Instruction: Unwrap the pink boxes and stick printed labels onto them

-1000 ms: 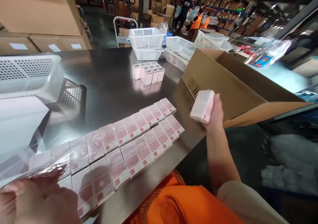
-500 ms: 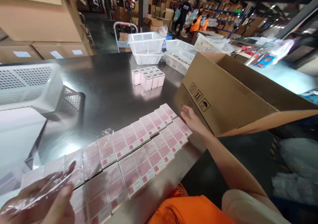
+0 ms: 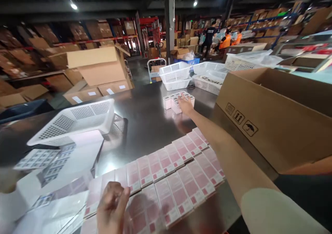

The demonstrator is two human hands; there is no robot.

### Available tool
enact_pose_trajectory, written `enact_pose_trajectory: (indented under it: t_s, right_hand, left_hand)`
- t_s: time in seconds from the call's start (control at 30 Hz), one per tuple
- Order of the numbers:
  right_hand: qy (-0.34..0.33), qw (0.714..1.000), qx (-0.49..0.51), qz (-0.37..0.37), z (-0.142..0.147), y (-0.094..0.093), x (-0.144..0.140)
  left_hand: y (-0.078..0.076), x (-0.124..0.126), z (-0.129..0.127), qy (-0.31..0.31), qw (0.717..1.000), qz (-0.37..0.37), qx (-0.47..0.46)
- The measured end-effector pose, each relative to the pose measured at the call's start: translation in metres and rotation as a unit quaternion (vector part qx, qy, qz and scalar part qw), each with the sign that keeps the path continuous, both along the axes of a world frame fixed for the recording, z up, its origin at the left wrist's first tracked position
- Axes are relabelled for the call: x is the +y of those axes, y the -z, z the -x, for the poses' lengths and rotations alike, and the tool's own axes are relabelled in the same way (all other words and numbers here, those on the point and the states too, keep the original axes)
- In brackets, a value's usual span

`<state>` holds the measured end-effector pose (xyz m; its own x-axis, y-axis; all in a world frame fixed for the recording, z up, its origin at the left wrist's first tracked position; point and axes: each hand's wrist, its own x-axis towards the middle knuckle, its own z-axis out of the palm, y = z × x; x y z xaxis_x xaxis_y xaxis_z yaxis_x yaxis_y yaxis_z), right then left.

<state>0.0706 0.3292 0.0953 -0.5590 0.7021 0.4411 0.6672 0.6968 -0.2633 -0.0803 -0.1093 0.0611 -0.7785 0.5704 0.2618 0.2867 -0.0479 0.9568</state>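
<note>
Centre frame, on steel table [image 3: 145, 116]: right hand [image 3: 185, 105] stretched out, fingers spread loosely over cluster of small white boxes [image 3: 174, 101], touching, nothing gripped. Bottom centre: left hand [image 3: 112, 208] lightly curled on flat pink cartons [image 3: 166, 178], grip unclear.

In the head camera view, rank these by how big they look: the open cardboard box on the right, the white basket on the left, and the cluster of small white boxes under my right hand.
1. Cardboard box, though closest to camera.
2. White basket.
3. Small white boxes, touched by the right hand, farthest away.
</note>
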Motion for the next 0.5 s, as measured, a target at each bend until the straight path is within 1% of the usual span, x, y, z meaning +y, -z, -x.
enact_pose_trajectory:
  t_s: [0.07,0.13,0.17,0.23,0.27,0.3,0.33,0.37,0.4,0.43,0.47,0.5]
  right_hand:
    - [-0.038,0.999,-0.004,-0.022,0.000,-0.005,-0.016]
    - [-0.094,0.994,0.004,-0.050,0.003,-0.008,-0.042]
    - [-0.124,0.990,0.016,-0.065,0.008,-0.008,-0.058]
    - [-0.187,0.976,0.051,-0.096,0.019,-0.004,-0.101]
    - [-0.223,0.966,0.068,-0.111,0.025,0.000,-0.126]
    - [-0.268,0.950,0.089,-0.132,0.029,0.004,-0.155]
    - [-0.338,0.919,0.117,-0.168,0.032,0.007,-0.184]
    - [-0.415,0.879,0.133,-0.193,0.033,0.009,-0.214]
    - [-0.476,0.850,0.128,-0.186,0.033,0.008,-0.241]
    - [-0.518,0.829,0.129,-0.167,0.032,0.005,-0.263]
    - [-0.538,0.821,0.123,-0.144,0.032,-0.001,-0.279]
    - [-0.538,0.826,0.118,-0.119,0.032,-0.009,-0.287]
  left_hand:
    - [-0.001,0.001,0.000,-0.010,1.000,0.023,-0.004]
    - [-0.002,0.003,-0.003,0.006,0.998,0.046,-0.042]
    - [-0.002,0.004,-0.004,0.027,0.995,0.060,-0.070]
    - [-0.004,0.008,-0.009,0.096,0.981,0.077,-0.151]
    - [-0.004,0.012,-0.012,0.128,0.970,0.065,-0.195]
    - [-0.004,0.016,-0.015,0.156,0.959,0.042,-0.234]
    - [-0.003,0.019,-0.017,0.174,0.949,0.006,-0.262]
    - [-0.002,0.022,-0.019,0.176,0.944,-0.041,-0.277]
    - [0.000,0.024,-0.020,0.165,0.938,-0.086,-0.294]
    - [0.002,0.024,-0.019,0.148,0.931,-0.121,-0.310]
    - [0.003,0.024,-0.018,0.131,0.926,-0.145,-0.323]
    - [0.004,0.022,-0.016,0.121,0.925,-0.153,-0.326]
